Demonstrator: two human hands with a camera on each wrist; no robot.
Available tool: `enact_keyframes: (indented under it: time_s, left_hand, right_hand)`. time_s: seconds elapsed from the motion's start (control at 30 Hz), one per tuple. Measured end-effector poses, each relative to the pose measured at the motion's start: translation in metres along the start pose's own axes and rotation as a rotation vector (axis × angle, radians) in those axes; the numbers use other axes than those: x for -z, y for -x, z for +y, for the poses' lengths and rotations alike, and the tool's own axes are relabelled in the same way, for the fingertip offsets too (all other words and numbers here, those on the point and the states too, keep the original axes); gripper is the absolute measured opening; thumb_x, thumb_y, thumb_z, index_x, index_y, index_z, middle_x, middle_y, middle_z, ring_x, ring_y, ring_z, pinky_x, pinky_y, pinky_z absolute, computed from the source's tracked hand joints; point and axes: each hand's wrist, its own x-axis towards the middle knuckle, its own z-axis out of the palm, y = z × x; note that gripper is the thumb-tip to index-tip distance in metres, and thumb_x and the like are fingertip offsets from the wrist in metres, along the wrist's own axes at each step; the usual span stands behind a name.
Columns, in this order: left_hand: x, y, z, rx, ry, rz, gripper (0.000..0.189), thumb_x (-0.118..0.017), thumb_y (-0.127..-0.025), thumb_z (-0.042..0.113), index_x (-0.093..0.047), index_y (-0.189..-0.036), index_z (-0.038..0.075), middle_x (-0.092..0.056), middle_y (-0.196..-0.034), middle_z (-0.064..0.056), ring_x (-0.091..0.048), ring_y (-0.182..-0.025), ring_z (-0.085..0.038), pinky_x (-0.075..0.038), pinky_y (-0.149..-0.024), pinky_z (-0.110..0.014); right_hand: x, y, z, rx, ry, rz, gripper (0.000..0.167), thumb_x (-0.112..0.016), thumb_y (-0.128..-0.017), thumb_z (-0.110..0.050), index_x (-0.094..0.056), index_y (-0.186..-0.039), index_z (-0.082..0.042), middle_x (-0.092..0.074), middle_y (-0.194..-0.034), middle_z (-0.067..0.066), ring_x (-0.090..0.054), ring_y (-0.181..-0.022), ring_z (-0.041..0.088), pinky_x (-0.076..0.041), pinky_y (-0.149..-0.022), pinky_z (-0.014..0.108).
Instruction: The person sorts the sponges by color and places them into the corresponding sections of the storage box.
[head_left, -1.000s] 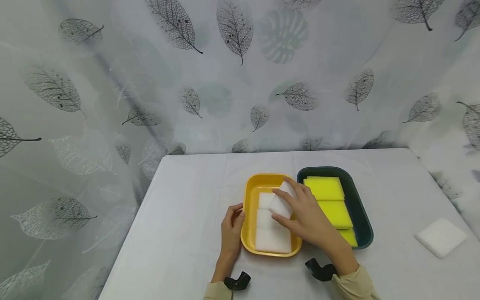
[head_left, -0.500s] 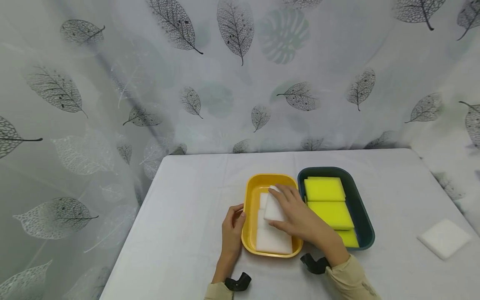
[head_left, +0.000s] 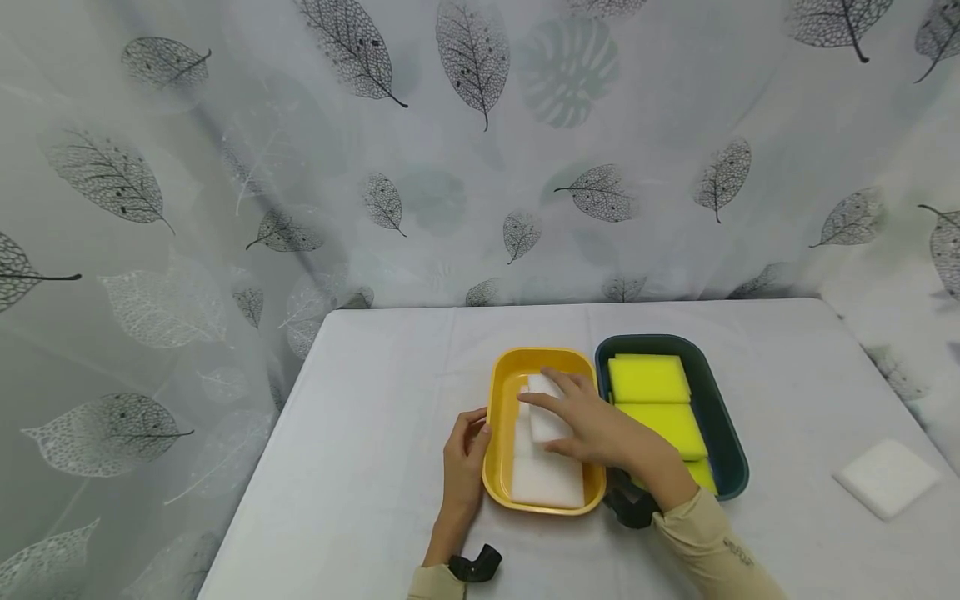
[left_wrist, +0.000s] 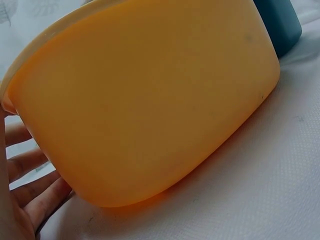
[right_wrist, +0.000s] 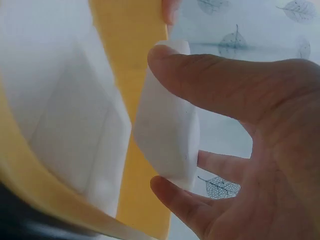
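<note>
My right hand (head_left: 603, 427) holds a white sponge (right_wrist: 167, 117) by its edges over the yellow tray (head_left: 502, 492). In the right wrist view, the thumb lies along one edge and a fingertip (right_wrist: 162, 187) sits at the opposite edge. Beneath the held piece, several white sponges (head_left: 546, 483) lie flat inside the tray, partly overlapped. My left hand (head_left: 463, 462) rests against the tray's left side, its fingers (left_wrist: 27, 162) extended to the outer wall and partly hidden behind it in the left wrist view.
Just right of the yellow tray stands a dark green tray (head_left: 731, 446) holding several yellow sponges (head_left: 648, 379). Another white sponge (head_left: 887, 477) lies alone on the white-covered table (head_left: 390, 467), at the right. A leaf-patterned curtain (head_left: 450, 217) hangs behind the table.
My right hand has brought the white sponge from a tilted pose near the tray's right rim leftward and flatter over the other sponges; its index finger has lifted. My left hand stays put.
</note>
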Motion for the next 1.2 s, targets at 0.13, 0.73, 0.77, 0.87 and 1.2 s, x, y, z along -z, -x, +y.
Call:
enact_keyframes:
  time_s: [0.13,0.73,0.77,0.87,1.2]
  left_hand:
    - [0.0001,0.0001,0.0001,0.006,-0.01,0.004,0.025,-0.061,-0.106,0.024,-0.067,-0.129,0.016,-0.069,-0.133,-0.006,-0.067,-0.124,-0.025,-0.056,-0.095,-0.017]
    - [0.0,0.0005,-0.0008,-0.007,-0.002,0.005,0.026,-0.061,-0.106,0.022,-0.067,-0.129,0.013,-0.069,-0.133,-0.008,-0.068,-0.124,-0.026,-0.055,-0.096,-0.017]
    - [0.0,0.0005,-0.0008,-0.005,-0.001,0.004,0.026,-0.061,-0.106,0.022,-0.067,-0.129,0.014,-0.069,-0.133,-0.007,-0.068,-0.124,-0.026,-0.056,-0.096,-0.017]
    - [-0.0001,0.0006,-0.0011,0.002,0.0,0.004,0.025,-0.061,-0.106,0.024,-0.067,-0.129,0.016,-0.069,-0.133,-0.006,-0.068,-0.124,-0.025,-0.056,-0.095,-0.017]
    - [-0.0005,0.0006,-0.0012,-0.002,-0.006,0.006,0.025,-0.06,-0.106,0.025,-0.067,-0.129,0.017,-0.069,-0.132,-0.006,-0.068,-0.123,-0.025,-0.056,-0.095,-0.017]
  right_hand:
    - [0.0006,-0.0012,0.0011,-0.013,-0.028,-0.034,0.05,-0.078,-0.094,-0.033,-0.062,-0.141,-0.026,-0.022,-0.171,0.023,-0.028,-0.151,0.051,-0.045,-0.111,0.067]
    - [-0.0051,-0.0078,0.0036,0.046,0.023,0.04,0.072,-0.075,-0.097,-0.019,-0.041,-0.16,-0.03,-0.025,-0.166,0.03,-0.054,-0.136,0.046,-0.054,-0.105,0.058]
    - [-0.0047,-0.0081,0.0033,0.042,0.025,0.043,0.075,-0.076,-0.096,-0.019,-0.038,-0.161,-0.029,-0.027,-0.165,0.03,-0.056,-0.134,0.045,-0.054,-0.105,0.057]
    - [-0.0034,-0.0084,0.0024,0.028,0.03,0.052,0.081,-0.078,-0.095,-0.02,-0.034,-0.163,-0.023,-0.036,-0.159,0.028,-0.061,-0.127,0.039,-0.055,-0.105,0.055]
    - [-0.003,-0.0073,0.0027,0.025,0.078,0.082,0.076,-0.08,-0.093,-0.016,-0.043,-0.158,-0.012,-0.052,-0.154,0.014,-0.052,-0.137,0.035,-0.048,-0.114,0.055]
